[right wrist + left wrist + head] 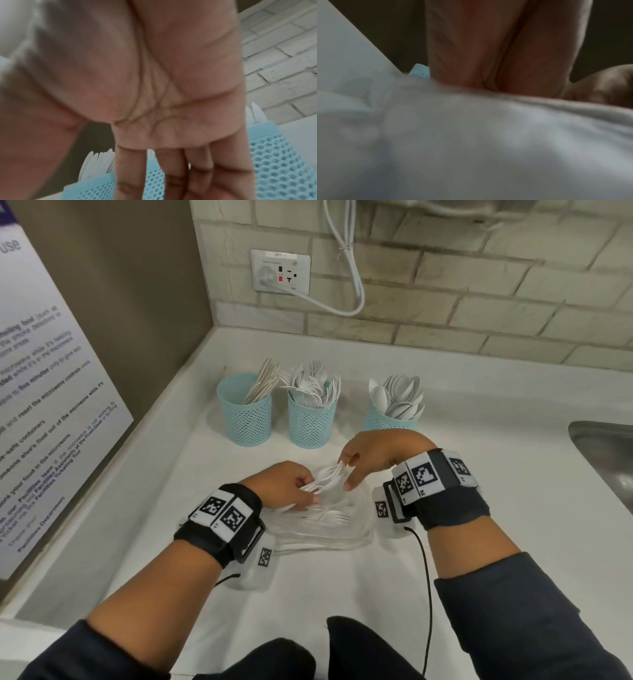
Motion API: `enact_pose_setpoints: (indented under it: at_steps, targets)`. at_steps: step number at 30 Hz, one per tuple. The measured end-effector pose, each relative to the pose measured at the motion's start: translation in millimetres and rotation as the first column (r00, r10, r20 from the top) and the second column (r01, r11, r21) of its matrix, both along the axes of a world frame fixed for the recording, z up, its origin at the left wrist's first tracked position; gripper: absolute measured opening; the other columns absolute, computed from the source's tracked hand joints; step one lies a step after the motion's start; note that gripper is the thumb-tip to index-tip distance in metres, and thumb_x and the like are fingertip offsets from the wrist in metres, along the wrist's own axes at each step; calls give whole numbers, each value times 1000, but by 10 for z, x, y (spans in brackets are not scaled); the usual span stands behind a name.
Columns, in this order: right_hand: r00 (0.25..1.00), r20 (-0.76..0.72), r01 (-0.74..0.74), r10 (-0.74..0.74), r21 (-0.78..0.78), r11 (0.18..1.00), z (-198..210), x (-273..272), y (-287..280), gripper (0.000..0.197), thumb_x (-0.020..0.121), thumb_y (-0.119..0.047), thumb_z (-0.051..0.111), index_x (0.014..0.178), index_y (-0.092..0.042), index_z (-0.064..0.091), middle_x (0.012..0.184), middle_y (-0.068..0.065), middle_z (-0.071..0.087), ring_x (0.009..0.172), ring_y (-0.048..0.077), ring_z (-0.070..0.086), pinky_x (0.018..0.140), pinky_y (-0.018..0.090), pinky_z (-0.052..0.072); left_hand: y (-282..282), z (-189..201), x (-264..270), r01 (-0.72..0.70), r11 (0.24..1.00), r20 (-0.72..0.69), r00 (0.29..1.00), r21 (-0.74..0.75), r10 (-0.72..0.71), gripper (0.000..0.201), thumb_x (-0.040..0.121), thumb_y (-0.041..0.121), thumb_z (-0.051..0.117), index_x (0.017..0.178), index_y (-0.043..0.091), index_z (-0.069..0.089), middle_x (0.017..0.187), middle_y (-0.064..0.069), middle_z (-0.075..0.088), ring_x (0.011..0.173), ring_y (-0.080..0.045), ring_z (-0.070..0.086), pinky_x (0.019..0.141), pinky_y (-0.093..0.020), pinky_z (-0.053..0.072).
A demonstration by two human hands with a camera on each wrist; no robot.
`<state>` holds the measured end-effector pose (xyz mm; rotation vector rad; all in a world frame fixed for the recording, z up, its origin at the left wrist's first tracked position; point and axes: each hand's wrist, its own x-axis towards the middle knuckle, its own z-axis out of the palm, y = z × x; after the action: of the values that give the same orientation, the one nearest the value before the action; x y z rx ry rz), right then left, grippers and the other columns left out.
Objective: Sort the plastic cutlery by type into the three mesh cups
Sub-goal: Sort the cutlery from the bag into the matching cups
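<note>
white plastic forks [330, 475] | bunched | both hands pinching

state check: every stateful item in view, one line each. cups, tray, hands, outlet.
Left cup: upright, holds knives.
Middle cup: upright, holds forks.
Right cup: upright, holds spoons.
Clear tray: on the counter, forks still in it.
Bundle of forks: lifted over the tray, held by both hands.
Left hand: grips the bundle's handles.
Right hand: pinches the bundle's tine end.
Wall outlet: cord plugged in, red light showing.
</note>
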<state>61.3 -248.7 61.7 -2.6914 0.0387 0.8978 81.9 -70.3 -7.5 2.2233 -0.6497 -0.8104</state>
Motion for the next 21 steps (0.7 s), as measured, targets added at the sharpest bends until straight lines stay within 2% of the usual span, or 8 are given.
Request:
enact_pose_setpoints:
  at_steps: [2,4,6,8,10,12,16,21]
  targets:
    - [998,-49,51,-46,94,994,-4,29,13,59,77,-50,67,119,-10,59,112,8,63,107,24,61,98,36,48,-29,-11,-16,-41,997,-9,999,-64,41,19,82,20,70,75,20,52,68,5,53,59,-6,50,61,-12,42]
    - [986,-106,151,-132,203,967,-61,68,41,68,80,-57,57,117,0,57,109,20,66,102,30,65,96,39,50,-67,-2,-37,-66,994,7,998,-92,67,16,84,21,68,83,17,52,68,6,46,62,-8,47,66,-21,43]
    - [972,-123,225,-198,275,935,-122,85,51,65,81,-51,60,114,5,57,104,22,67,97,32,67,94,39,52,-83,25,-58,-92,984,-31,996,-152,88,13,85,18,66,89,14,55,68,3,48,60,-10,48,61,-22,44]
    - [969,-109,244,-220,362,900,-161,85,46,48,81,-32,70,109,5,60,101,21,69,88,28,69,91,36,54,-73,45,-69,-125,971,-86,990,-206,109,13,85,14,66,80,15,54,68,0,50,58,-11,49,56,-23,45]
    - [963,-90,268,-256,463,845,-176,79,34,31,80,-13,72,106,1,63,97,16,71,81,22,69,84,29,57,-60,60,-77,-163,959,-126,983,-230,137,17,85,15,66,76,17,52,69,1,53,61,-11,54,62,-27,50]
    - [949,-61,293,-309,535,792,-171,71,28,30,80,-3,70,109,-1,62,99,12,70,75,18,69,76,24,58,-50,76,-76,-218,941,-201,965,-257,169,8,87,17,63,83,16,57,74,2,57,67,-10,59,70,-30,52]
    - [926,-5,303,-378,607,734,-147,60,16,39,80,-1,69,116,-1,57,103,15,64,69,15,65,64,18,57,-16,118,-57,-359,866,-346,908,-348,237,2,90,14,59,89,15,60,80,-2,63,64,-9,64,63,-21,54]
    - [930,63,262,-363,578,772,-135,52,9,35,84,-8,67,117,-13,57,92,9,64,69,8,61,61,17,49,-23,129,-71,-427,814,-441,865,-394,241,6,93,17,55,95,15,60,84,-5,67,64,-10,68,63,-21,56]
